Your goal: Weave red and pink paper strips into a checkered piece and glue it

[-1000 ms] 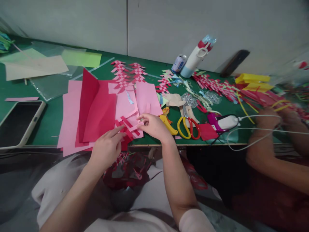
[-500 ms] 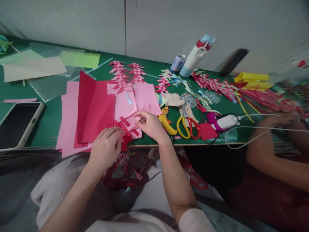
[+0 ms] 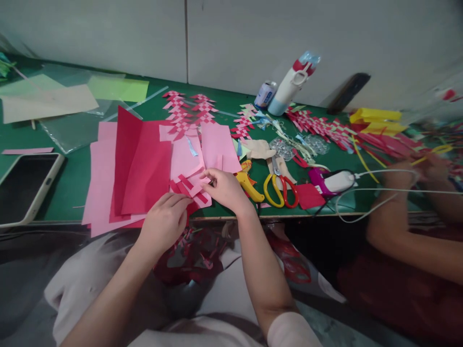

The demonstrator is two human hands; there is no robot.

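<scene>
Crossed flat strips of pink and red paper [image 3: 194,187]: we find them just below the centre of the frame, near the front edge of the green bench [image 3: 77,176].

Left hand [image 3: 164,219]: fingertips on the strips' near left side; we cannot tell whether its grip holds any.

Right hand [image 3: 226,190]: thumb and forefinger at the strips' right; we cannot tell whether this grip is pinched shut on paper.

Folded red paper sheet [image 3: 146,180], one flap raised, left of centre, over pale pink paper sheets [image 3: 97,188].

Scissors with one yellow and one red handle [image 3: 276,168], right of centre.

Checkered pink-and-red paper braids [image 3: 176,113], upper centre.

White, red-topped bottle [image 3: 289,89], leaning in our view, upper right, beside a pale can [image 3: 265,95].

Dark-screened phone in a pale case [image 3: 25,185], left edge.

Co-worker's forearm [image 3: 392,226], right edge.
</scene>
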